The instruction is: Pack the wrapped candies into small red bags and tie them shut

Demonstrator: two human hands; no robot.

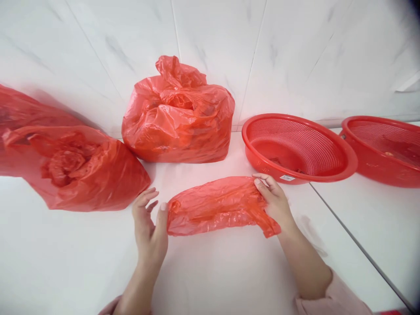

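Note:
A thin red plastic bag [213,208], flat and crinkled, stretches between my two hands above the white tabletop. My right hand [274,201] pinches its right end, thumb on top, with a bag handle hanging down below the palm. At the left end, my left hand [149,223] has its fingers spread and curved, thumb beside the bag's edge; nothing sits between thumb and fingers. Just past my left fingertips lies a full, knotted red bag [98,175]. Nearest my right hand beyond the bag is a red plastic colander [295,148] with a small white label.
Against the marbled wall stands another stuffed red bag [180,122], tied at the top. More red plastic [33,113] fills the far left. A second red colander [383,153] holds something I cannot make out. A seam [357,245] crosses the white table [82,258] at right.

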